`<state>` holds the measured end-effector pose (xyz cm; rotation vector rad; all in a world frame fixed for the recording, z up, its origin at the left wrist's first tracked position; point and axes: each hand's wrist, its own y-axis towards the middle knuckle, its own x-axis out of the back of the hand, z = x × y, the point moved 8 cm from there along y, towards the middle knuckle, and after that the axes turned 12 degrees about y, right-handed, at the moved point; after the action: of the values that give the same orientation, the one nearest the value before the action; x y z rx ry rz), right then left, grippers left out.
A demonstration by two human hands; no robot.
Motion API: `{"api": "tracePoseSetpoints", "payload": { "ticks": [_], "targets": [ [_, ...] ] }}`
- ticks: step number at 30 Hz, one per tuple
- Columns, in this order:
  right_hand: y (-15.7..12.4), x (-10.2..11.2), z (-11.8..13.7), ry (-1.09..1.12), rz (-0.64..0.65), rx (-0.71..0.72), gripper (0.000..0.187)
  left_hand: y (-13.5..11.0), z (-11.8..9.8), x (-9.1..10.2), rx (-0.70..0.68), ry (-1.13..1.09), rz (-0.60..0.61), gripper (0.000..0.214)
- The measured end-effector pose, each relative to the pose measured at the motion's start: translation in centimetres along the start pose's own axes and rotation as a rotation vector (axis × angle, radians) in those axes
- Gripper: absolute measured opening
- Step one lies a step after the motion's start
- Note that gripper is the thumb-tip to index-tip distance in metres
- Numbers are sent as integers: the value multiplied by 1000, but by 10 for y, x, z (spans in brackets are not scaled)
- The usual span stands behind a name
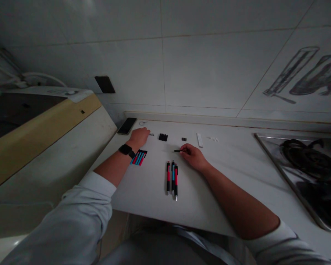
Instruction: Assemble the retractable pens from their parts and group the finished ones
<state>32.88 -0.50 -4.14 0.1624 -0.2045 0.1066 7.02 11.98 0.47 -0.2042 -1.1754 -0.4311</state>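
My left hand [139, 137], with a black watch on its wrist, reaches to a row of small metallic pieces [151, 134]. Its fingertips are closed together there, and whatever they pinch is too small to make out. A short black pen part [177, 151] pokes out leftward from the closed fingers of my right hand [192, 154]. Below it lie three assembled pens [173, 178], red or blue with black grips. Several red and blue pen barrels [139, 157] are lined up beside my left wrist. Black pen grips [163, 137] form a row between my hands.
Small dark pieces [184, 139], thin white sticks [200, 140] and tiny white bits [214, 139] lie along the back of the white counter [151, 191]. A phone [127, 126] rests at the back left. At right is a gas stove [306, 165]; a tiled wall [204, 73] rises behind.
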Motion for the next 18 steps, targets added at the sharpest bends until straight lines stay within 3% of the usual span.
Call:
{"api": "tracePoseSetpoints", "payload": {
  "ticks": [5, 9, 14, 18],
  "targets": [
    [0, 0, -1, -11, 8, -5, 21, -8, 4, 9, 13, -50, -41, 21],
    [2, -1, -2, 65, 14, 1, 23, -16, -4, 29, -21, -105, -91, 15],
    [5, -4, -7, 224, 34, -47, 29, -38, -75, 73, -396, -424, -154, 29],
    [5, -7, -11, 295, 62, -78, 40, -51, -124, 87, -579, -576, -151, 46]
  ]
}}
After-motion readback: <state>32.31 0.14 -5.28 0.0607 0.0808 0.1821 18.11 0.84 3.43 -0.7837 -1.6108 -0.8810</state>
